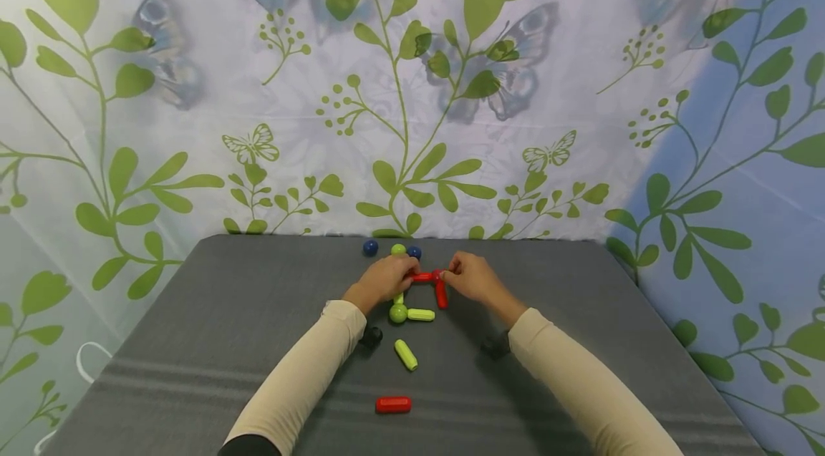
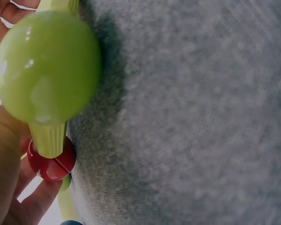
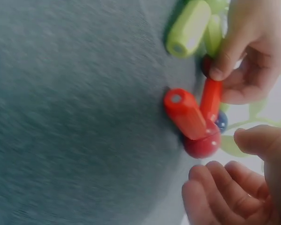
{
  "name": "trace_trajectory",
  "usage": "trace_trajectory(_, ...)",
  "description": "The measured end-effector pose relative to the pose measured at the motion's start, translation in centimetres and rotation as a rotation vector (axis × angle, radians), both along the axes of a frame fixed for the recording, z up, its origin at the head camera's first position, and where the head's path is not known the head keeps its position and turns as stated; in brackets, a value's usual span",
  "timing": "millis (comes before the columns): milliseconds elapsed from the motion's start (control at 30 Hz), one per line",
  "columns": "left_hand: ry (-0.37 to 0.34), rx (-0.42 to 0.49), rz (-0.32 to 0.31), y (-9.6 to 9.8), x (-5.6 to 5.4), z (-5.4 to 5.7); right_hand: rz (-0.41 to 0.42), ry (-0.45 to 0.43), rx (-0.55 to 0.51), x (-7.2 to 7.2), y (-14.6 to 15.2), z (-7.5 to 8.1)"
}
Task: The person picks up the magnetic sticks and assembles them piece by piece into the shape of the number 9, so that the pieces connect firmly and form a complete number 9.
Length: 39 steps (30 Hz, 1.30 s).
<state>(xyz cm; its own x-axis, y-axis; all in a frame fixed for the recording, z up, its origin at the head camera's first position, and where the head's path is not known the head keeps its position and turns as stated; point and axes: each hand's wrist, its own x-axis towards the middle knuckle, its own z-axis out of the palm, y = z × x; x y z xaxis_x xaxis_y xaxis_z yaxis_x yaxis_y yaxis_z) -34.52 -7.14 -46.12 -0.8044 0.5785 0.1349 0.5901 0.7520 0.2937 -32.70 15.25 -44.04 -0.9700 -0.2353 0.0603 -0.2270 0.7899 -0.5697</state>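
My left hand (image 1: 389, 277) pinches a dark red ball (image 2: 51, 164) where a red rod (image 3: 210, 98) meets a yellow-green rod (image 2: 50, 138), its thumb over the joint in the right wrist view. At the rod's other end is another red ball (image 3: 201, 144), from which a second red rod (image 1: 441, 293) points toward the near side. Beside that ball my right hand (image 1: 475, 277) stands with thumb and fingers apart, holding nothing in the right wrist view. A green ball (image 1: 398, 313) with a yellow-green rod (image 1: 421, 314) to its right belongs to the same structure.
A loose yellow-green rod (image 1: 406, 354) and a red rod (image 1: 393, 404) lie nearer on the grey tabletop (image 1: 206, 341). Toward the back edge are two blue balls, one (image 1: 370, 248) left of another green ball (image 1: 398, 249). A patterned curtain (image 1: 399, 84) hangs behind.
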Motion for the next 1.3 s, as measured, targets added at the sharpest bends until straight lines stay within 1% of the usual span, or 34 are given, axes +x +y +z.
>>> trace_trajectory(67,-0.003,0.001,-0.001,-0.4,0.2,0.0,0.017,0.007,0.039,-0.4,-0.4,0.5)
trace_trajectory(133,0.011,0.005,-0.006,-0.6,0.5,0.0,0.035,0.013,0.073,-0.9,-0.8,0.9)
trace_trajectory(233,0.092,0.02,-0.037,-0.8,1.2,0.0,0.061,0.026,0.123,-1.7,-1.5,1.6)
trace_trajectory(300,0.153,0.031,-0.068,-0.8,1.9,0.3,0.097,0.039,0.132,-2.3,-1.9,2.0)
trace_trajectory(367,0.204,0.038,-0.103,-0.6,2.6,0.8,0.14,0.054,0.132,-2.9,-2.4,2.4)
trace_trajectory(433,0.231,0.032,-0.147,-0.3,3.3,1.2,0.2,0.068,0.13,-3.6,-3.0,2.6)
trace_trajectory(533,0.217,0.003,-0.22,0.2,4.4,1.4,0.294,0.091,0.166,-4.5,-3.7,2.4)
trace_trajectory(600,0.195,-0.028,-0.266,0.6,5.0,1.3,0.332,0.101,0.211,-4.9,-4.2,2.2)
trace_trajectory(667,0.178,-0.069,-0.289,0.8,5.4,1.1,0.353,0.116,0.255,-5.3,-4.7,1.9)
trace_trajectory(733,0.168,-0.113,-0.285,0.9,5.7,0.9,0.361,0.122,0.292,-5.6,-5.2,1.7)
trace_trajectory(867,0.147,-0.17,-0.243,0.9,6.1,0.5,0.373,0.112,0.348,-5.9,-6.0,1.2)
trace_trajectory(933,0.14,-0.178,-0.231,0.9,6.1,0.3,0.378,0.109,0.373,-6.0,-6.0,0.9)
trace_trajectory(1033,0.161,-0.179,-0.23,0.9,6.1,0.1,0.371,0.103,0.384,-6.0,-6.1,0.6)
trace_trajectory(1100,0.174,-0.176,-0.23,0.9,6.1,0.1,0.366,0.117,0.387,-6.0,-6.2,0.4)
trace_trajectory(1167,0.179,-0.173,-0.226,0.9,6.1,0.1,0.363,0.134,0.382,-6.1,-6.3,0.2)
trace_trajectory(1300,0.162,-0.181,-0.213,1.0,6.0,0.0,0.372,0.157,0.359,-6.3,-6.2,-0.2)
